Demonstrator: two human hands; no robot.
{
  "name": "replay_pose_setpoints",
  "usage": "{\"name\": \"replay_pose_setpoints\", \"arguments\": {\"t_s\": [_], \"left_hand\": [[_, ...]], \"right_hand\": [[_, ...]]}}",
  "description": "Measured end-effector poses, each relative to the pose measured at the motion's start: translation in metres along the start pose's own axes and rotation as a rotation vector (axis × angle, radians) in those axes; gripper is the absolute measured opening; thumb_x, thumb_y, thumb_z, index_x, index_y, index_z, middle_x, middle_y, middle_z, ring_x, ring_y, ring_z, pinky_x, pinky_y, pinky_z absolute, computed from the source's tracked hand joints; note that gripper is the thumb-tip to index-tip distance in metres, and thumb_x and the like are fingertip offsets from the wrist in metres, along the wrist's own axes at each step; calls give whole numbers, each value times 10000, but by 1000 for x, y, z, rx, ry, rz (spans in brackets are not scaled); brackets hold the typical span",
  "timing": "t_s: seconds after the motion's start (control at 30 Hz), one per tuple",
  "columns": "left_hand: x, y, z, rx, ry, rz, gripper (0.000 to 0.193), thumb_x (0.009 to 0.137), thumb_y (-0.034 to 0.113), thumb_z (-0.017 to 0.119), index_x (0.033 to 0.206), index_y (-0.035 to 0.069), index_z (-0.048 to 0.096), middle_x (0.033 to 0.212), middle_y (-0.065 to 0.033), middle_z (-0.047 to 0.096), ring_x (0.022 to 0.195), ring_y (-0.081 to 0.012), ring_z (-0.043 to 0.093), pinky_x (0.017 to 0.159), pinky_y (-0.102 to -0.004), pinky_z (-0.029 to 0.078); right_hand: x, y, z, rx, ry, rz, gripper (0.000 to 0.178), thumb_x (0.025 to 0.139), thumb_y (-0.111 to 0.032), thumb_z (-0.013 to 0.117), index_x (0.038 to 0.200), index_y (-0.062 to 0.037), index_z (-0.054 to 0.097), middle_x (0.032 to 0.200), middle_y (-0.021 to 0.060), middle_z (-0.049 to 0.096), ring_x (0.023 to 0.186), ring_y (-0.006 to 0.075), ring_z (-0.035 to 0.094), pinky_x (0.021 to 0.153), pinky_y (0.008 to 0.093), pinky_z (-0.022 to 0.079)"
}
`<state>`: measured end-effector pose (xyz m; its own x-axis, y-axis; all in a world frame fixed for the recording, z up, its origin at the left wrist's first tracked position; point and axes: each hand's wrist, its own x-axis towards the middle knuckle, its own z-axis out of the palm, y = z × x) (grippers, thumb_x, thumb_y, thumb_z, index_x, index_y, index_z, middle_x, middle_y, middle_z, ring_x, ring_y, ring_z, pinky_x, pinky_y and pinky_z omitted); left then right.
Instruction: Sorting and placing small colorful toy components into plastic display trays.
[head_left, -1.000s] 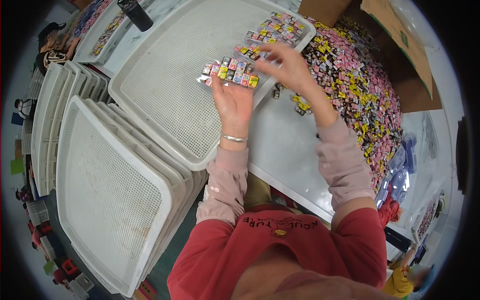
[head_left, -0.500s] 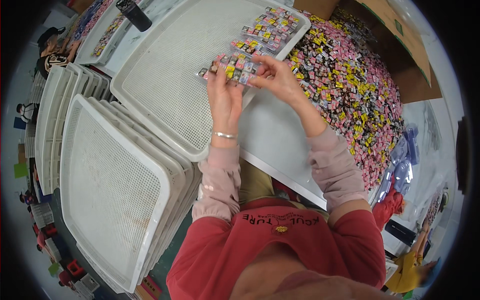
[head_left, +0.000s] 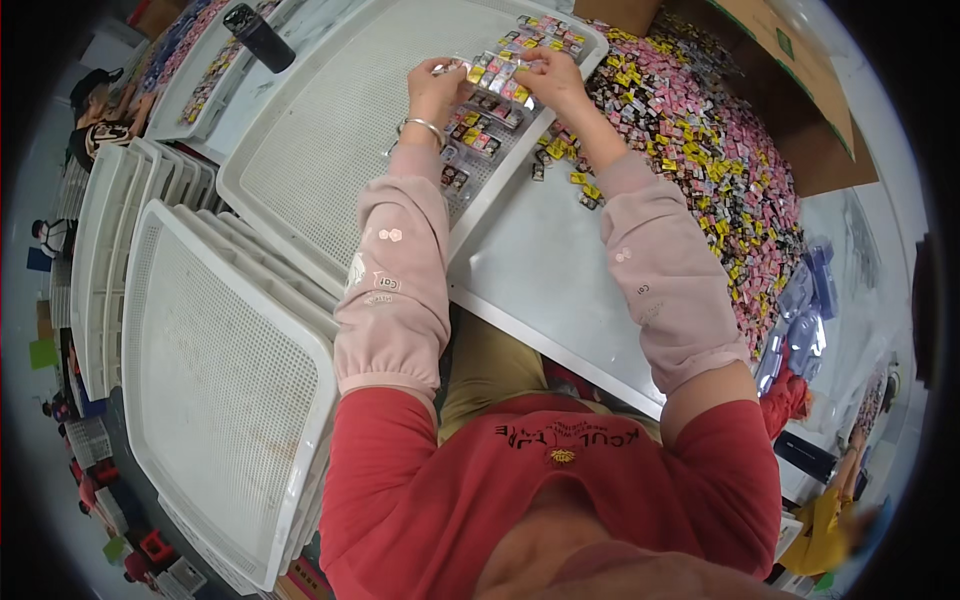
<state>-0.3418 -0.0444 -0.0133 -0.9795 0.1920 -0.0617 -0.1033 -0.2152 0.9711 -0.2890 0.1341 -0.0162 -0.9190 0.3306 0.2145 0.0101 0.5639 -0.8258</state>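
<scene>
Both of my hands are at the right side of a large white perforated tray (head_left: 330, 150). Between them is a clear plastic pack (head_left: 498, 76) filled with small square wrapped pieces in pink, yellow and black. My left hand (head_left: 436, 92) grips its left end, with thumb and fingers closed. At the other end, my right hand (head_left: 556, 80) pinches the edge. More filled clear packs (head_left: 474, 132) lie in a row along the tray's right side, partly hidden by my hands and the held pack. Whether the held pack touches those below, I cannot tell.
A big heap of loose wrapped pieces (head_left: 700, 170) covers the table to the right, before a cardboard box (head_left: 800, 90). Stacked white trays (head_left: 230, 390) stand at left. A dark bottle (head_left: 260, 38) is at the far left. Clear empty-looking packs (head_left: 805, 335) lie at right. Other people work nearby.
Both hands have moved farther away with the pack, arms stretched out, from near the tray's front right edge to over the row of packs. The near packs and some loose pieces now show.
</scene>
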Motion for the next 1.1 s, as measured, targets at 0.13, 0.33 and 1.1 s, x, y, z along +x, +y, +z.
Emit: {"name": "replay_pose_setpoints", "arguments": {"t_s": [0.13, 0.33, 1.1], "left_hand": [[26, -20, -35, 590, 61, 152, 321, 736, 176, 732, 968, -25, 640, 756, -87, 664, 642, -135, 627, 525, -249, 468], [24, -16, -20, 982, 69, 359, 313, 632, 242, 733, 805, -17, 695, 777, -222, 654, 739, -339, 653, 726, -379, 516], [179, -29, 83, 1215, -61, 324, 299, 817, 301, 537, 901, 58, 690, 953, -207, 650, 937, -376, 609, 833, -426, 476]], "right_hand": [[-18, -6, 25, -324, 93, -115, 303, 700, -185, 691, 969, -52, 646, 742, 96, 661, 689, 229, 648, 646, 351, 504], [-29, -11, 20, -485, 61, -171, 207, 739, -187, 647, 911, -74, 668, 815, 139, 666, 787, 324, 640, 711, 415, 507], [99, 49, -58, -788, -120, -108, 385, 754, -277, 651, 1078, -83, 573, 1075, 144, 613, 1042, 339, 549, 871, 490, 435]]}}
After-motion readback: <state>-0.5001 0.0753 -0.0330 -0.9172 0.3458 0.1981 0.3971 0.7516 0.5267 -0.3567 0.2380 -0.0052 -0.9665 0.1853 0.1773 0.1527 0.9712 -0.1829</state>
